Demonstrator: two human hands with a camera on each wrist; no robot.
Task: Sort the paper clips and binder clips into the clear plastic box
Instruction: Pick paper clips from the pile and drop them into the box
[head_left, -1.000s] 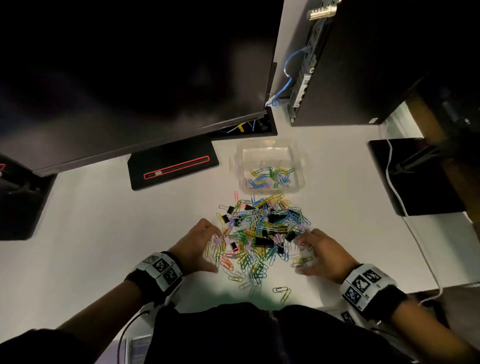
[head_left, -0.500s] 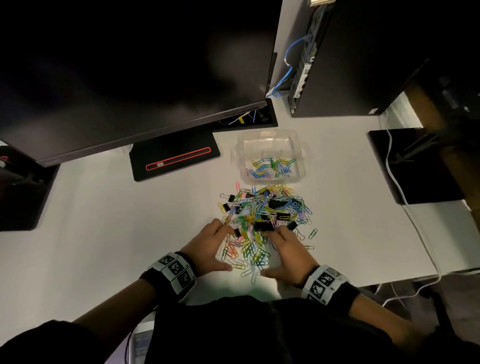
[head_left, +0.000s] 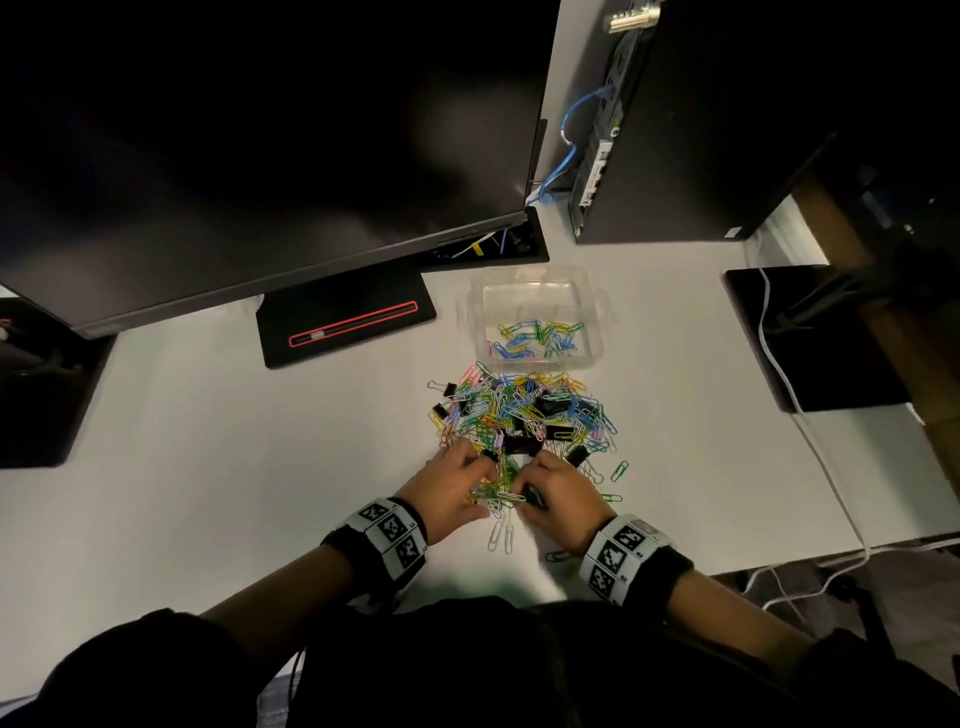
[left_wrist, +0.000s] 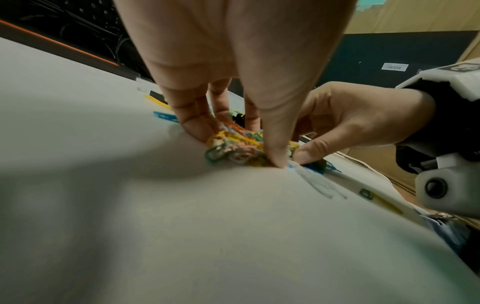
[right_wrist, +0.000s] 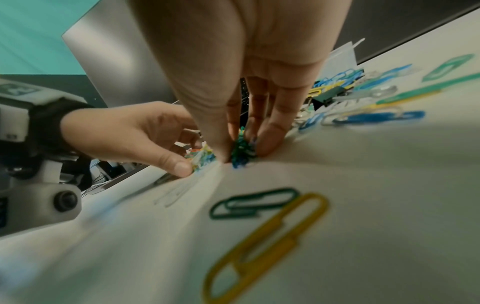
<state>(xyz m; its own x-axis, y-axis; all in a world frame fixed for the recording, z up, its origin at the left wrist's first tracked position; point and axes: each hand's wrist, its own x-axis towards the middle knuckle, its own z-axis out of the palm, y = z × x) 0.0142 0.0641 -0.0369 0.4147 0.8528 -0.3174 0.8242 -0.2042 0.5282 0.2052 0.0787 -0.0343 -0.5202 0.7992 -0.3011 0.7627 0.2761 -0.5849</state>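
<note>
1. The left hand (head_left: 451, 486) curls its fingers and thumb around a small bunch of coloured paper clips (left_wrist: 235, 147) at the near edge of the pile (head_left: 522, 415).
2. The right hand (head_left: 558, 493) is just beside it. Its fingers and thumb pinch another little bunch of green and blue clips (right_wrist: 241, 153) against the worktop (head_left: 208, 467).
3. To do this step well, I think each hand should squeeze its bunch tight before lifting. Loose clips slip out easily.
4. It may help to lift slowly, because clips hook onto each other and can drag more along.
5. The black binder clips (head_left: 519, 444) lie mixed in the pile. They should be picked out apart from the paper clips, since the job is sorting.
6. The clear plastic box (head_left: 597, 306) sits just past the pile, on the far side from the hands. It is close, so the carry is short.
7. Counting: two hands, one box, one big pile.
8. The box holds a small heap of paper clips, too tangled to count. I see no binder clips in it.
9. The pile has far too many paper clips to count, and about eight black binder clips.
10. A few single clips lie apart near the hands, like one green paper clip (right_wrist: 253, 203) and one yellow paper clip (right_wrist: 265, 244) lying close together.
</note>
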